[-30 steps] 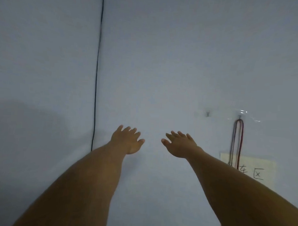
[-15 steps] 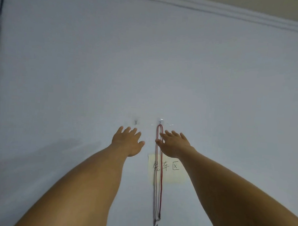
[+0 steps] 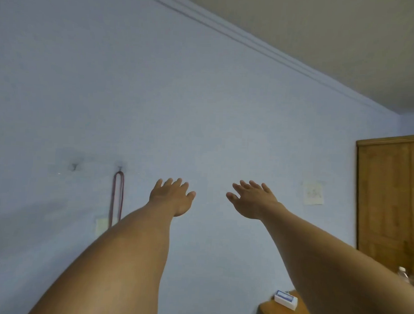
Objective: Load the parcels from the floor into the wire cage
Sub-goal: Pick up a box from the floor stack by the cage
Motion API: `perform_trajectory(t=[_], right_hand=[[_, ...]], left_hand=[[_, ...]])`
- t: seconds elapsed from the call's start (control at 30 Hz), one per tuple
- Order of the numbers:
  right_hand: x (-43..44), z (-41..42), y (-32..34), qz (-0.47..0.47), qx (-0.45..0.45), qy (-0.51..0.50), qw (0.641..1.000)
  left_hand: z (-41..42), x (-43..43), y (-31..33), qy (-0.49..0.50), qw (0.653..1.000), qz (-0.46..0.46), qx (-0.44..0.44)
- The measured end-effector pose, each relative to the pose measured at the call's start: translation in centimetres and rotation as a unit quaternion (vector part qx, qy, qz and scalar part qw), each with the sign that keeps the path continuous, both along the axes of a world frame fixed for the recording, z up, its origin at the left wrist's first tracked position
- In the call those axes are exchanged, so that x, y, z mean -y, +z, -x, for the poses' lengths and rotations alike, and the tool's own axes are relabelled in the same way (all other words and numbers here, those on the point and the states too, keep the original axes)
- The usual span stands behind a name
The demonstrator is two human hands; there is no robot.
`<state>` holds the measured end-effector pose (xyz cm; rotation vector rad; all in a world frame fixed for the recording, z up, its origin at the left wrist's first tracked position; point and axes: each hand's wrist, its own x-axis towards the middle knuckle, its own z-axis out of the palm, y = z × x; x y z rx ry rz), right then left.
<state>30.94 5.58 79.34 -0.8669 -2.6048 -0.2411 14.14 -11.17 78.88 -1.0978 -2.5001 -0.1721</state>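
The left hand [image 3: 174,198] and, at its three o'clock, the right hand [image 3: 253,202] are spread empty; no parcel is shown, so handling cannot be judged.

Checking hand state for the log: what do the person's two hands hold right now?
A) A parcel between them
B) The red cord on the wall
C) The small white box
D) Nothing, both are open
D: the left hand and the right hand are raised in front of the wall with fingers spread, apart from each other, and nothing is in either one.
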Motion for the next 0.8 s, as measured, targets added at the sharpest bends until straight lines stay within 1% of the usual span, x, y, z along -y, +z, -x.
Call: perform_trajectory(t=[0.17, 0.3, 0.4, 0.63, 0.8], right_hand=[[-7.4, -3.2, 0.2, 0.025, -0.005, -0.010, 1.000], [-11.3, -2.4, -0.6, -0.021, 0.039, 0.018, 0.999], [-14.5, -0.7, -0.9, -0.020, 0.026, 0.027, 0.999], [-21.5, 5.0, -3.5, 0.018, 0.005, 0.059, 0.998], [-27.5, 8.9, -3.1, -0.006, 0.020, 0.077, 0.997]], left_hand=[[-4.0, -9.0, -0.8, -0.027, 1.000, 0.004, -0.001], [-4.7, -14.0, -0.8, -0.011, 1.000, -0.003, 0.021], [-4.7, -17.6, -0.4, -0.008, 1.000, -0.003, -0.003], [0.8, -24.3, -1.9, 0.022, 1.000, 0.018, -0.002], [5.8, -29.5, -2.8, 0.034, 0.999, 0.016, 0.019]])
